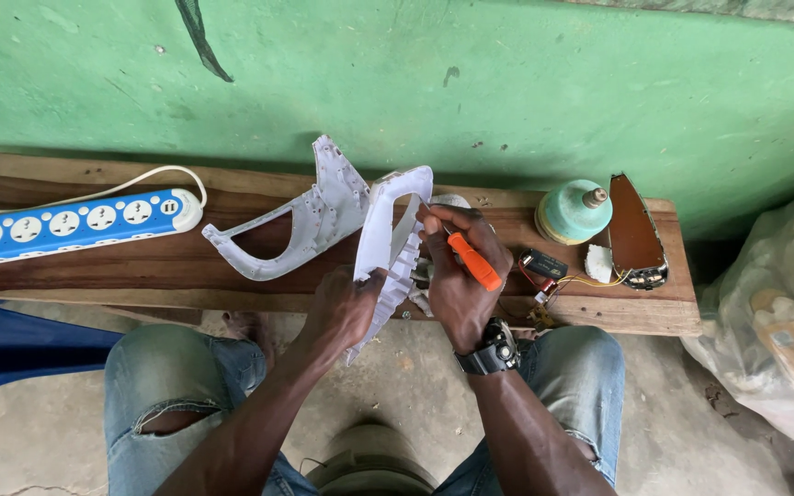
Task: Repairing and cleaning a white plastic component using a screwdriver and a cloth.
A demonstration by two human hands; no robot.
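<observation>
Your left hand (346, 308) has its grip closed on the lower edge of a white plastic housing shell (386, 246), holding it upright and tilted over the front edge of the tabletop (66, 271). Your right hand (459, 266) has its grip closed on an orange-handled screwdriver (472, 260); the tip points up and left toward the top of the shell, where your fingertips (428, 219) touch the shell's upper rim. A black wristwatch (492, 353) sits on your right wrist.

All positions below are given relative to the held shell:

- Just to its left, touching or nearly touching it, a second white housing half (310, 220) lies on the tabletop with its screw posts facing up.
- Well to its left, a blue and white power strip (75, 223) lies along the tabletop, with its white cord (94, 190) looping behind.
- To its right, beyond your right hand, a small black component (544, 264) with red and yellow wires (581, 280) rests on the wood.
- Farther right, a pale green dome-shaped part (573, 211) stands beside a brown iron soleplate (634, 234) set on edge.
- Far right, off the tabletop, a clear plastic bag (774, 321) rests on the floor.
</observation>
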